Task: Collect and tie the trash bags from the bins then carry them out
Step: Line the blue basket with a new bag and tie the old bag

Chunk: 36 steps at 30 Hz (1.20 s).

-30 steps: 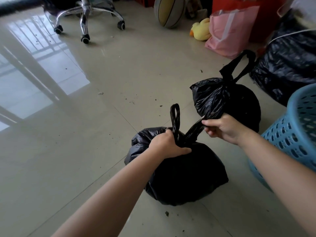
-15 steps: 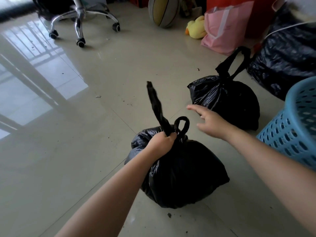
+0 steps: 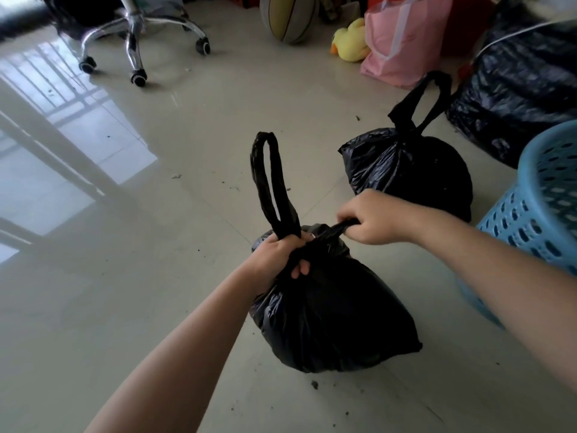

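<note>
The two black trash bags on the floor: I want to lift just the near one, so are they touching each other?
Cannot tell. In the head view the right hand covers the spot between the near bag and the far bag.

A glossy pale tiled floor (image 3: 131, 301) is seen, scattered with small dark crumbs of debris. Two black trash bags are set on it: the near bag (image 3: 331, 310) in the middle and, beyond it to the right, the far bag (image 3: 409, 170). Also stood or laid on the tiles are a blue perforated basket (image 3: 540, 214), a large black sack (image 3: 518, 98), a pink bag (image 3: 402, 42), a yellow plush duck (image 3: 351, 42), a ball (image 3: 288, 17) and a wheeled chair base (image 3: 137, 35).
</note>
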Each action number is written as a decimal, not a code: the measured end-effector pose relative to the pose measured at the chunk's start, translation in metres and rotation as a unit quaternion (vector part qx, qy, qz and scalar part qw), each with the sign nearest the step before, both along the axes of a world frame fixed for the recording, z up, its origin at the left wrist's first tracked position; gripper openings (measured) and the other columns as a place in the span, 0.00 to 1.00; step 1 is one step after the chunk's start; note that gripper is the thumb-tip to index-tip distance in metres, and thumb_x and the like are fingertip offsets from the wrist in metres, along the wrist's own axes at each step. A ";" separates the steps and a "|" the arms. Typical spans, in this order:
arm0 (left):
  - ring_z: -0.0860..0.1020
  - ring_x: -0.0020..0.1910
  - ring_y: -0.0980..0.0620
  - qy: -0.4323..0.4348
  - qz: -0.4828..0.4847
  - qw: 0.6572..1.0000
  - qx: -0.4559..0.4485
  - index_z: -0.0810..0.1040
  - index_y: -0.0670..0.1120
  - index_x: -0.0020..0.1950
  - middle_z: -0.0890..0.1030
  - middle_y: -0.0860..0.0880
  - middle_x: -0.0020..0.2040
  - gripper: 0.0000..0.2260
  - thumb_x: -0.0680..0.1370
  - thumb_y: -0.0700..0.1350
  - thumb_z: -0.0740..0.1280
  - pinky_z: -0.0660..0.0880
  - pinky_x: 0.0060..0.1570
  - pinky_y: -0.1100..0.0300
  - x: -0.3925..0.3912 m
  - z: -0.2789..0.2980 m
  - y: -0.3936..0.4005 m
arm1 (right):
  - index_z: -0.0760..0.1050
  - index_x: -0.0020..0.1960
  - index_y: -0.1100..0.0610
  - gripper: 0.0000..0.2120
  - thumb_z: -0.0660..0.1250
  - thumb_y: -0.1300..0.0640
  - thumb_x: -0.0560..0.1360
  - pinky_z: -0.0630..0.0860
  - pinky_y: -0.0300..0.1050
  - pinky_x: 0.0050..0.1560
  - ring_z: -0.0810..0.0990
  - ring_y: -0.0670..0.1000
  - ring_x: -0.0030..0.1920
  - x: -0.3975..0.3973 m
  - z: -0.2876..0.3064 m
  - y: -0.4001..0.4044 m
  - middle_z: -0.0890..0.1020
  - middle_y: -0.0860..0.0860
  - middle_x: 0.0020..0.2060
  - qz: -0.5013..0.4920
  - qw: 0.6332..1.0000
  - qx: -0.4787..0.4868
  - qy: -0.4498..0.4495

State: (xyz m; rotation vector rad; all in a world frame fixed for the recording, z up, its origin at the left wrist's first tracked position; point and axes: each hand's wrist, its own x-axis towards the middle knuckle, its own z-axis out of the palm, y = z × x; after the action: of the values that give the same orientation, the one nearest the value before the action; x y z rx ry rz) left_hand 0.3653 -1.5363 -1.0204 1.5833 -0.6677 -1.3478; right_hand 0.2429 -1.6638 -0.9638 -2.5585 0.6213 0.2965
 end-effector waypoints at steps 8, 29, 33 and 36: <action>0.75 0.23 0.57 0.108 -0.032 0.993 -0.025 0.72 0.44 0.47 0.83 0.49 0.26 0.12 0.81 0.37 0.50 0.75 0.30 0.69 0.005 -0.003 0.007 | 0.75 0.34 0.57 0.08 0.64 0.64 0.71 0.57 0.38 0.25 0.61 0.47 0.22 0.001 0.028 -0.003 0.66 0.50 0.22 -0.101 0.980 0.170 -0.026; 0.79 0.27 0.61 0.107 -0.031 0.993 -0.033 0.69 0.49 0.25 0.79 0.55 0.26 0.18 0.67 0.28 0.66 0.74 0.29 0.71 0.012 -0.013 0.012 | 0.76 0.57 0.58 0.11 0.61 0.59 0.76 0.67 0.35 0.50 0.77 0.49 0.54 -0.026 -0.006 -0.024 0.80 0.54 0.52 -0.090 0.990 0.108 -0.020; 0.75 0.29 0.64 0.027 -0.195 0.979 -0.046 0.75 0.50 0.20 0.77 0.57 0.26 0.17 0.64 0.32 0.64 0.72 0.34 0.71 0.010 0.003 0.010 | 0.62 0.70 0.51 0.27 0.65 0.58 0.73 0.55 0.27 0.59 0.63 0.44 0.68 -0.019 -0.008 -0.014 0.65 0.47 0.70 0.039 0.990 0.132 0.019; 0.72 0.28 0.67 -0.037 -0.256 0.964 -0.062 0.77 0.55 0.22 0.74 0.55 0.29 0.17 0.65 0.35 0.65 0.68 0.34 0.71 0.008 0.014 0.008 | 0.63 0.70 0.52 0.28 0.68 0.57 0.72 0.57 0.25 0.55 0.63 0.47 0.70 -0.009 -0.019 -0.004 0.67 0.49 0.68 0.101 0.983 0.132 0.074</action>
State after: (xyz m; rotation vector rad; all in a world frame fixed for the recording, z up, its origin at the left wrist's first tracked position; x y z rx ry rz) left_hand 0.3735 -1.5287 -1.0061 1.4169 -1.2461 -1.5793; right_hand 0.2336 -1.6680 -0.9824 -2.3574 0.3457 0.6010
